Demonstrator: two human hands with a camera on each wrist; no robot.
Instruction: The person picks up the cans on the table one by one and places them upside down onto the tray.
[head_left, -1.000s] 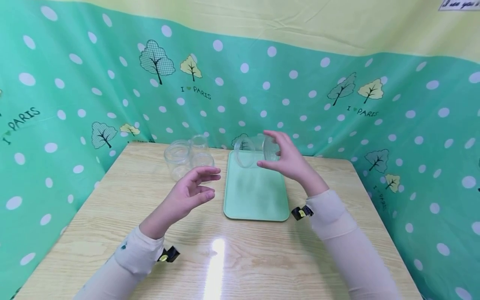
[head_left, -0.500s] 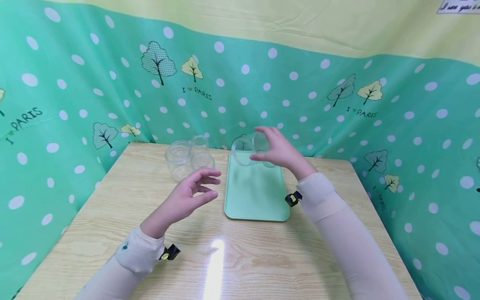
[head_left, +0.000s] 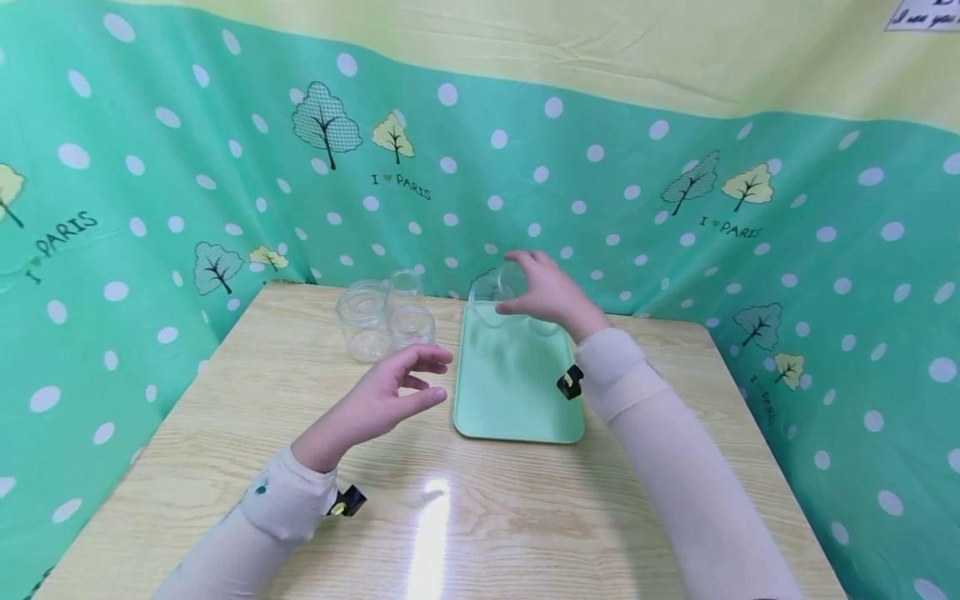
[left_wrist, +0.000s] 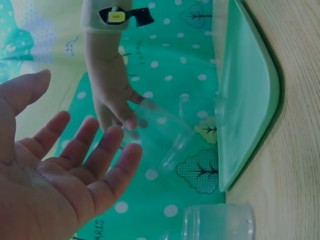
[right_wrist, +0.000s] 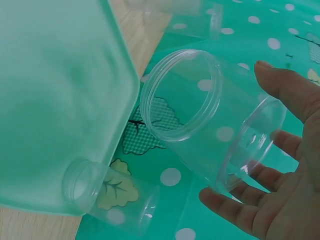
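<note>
My right hand [head_left: 547,292] grips a large clear plastic jar [right_wrist: 200,115] around its base end, above the far part of the green tray [head_left: 517,392]. The jar is tilted on its side, its threaded mouth pointing left in the head view. A smaller clear jar [right_wrist: 112,197] stands on the tray near its far right corner, partly behind my right hand in the head view. Left of the tray, my left hand [head_left: 382,396] hovers over the table with its fingers loosely bent, holding nothing. Just beyond it stand several clear jars [head_left: 363,312] grouped together.
The light wooden table [head_left: 480,517] carries the tray at its far middle. A green polka-dot curtain [head_left: 600,192] hangs directly behind the table and along both sides. A bright light streak [head_left: 431,533] reflects off the near tabletop.
My right hand has moved left and slightly farther away with the large jar, bringing the smaller jar on the tray into view below it. My left hand has stayed nearly still.
</note>
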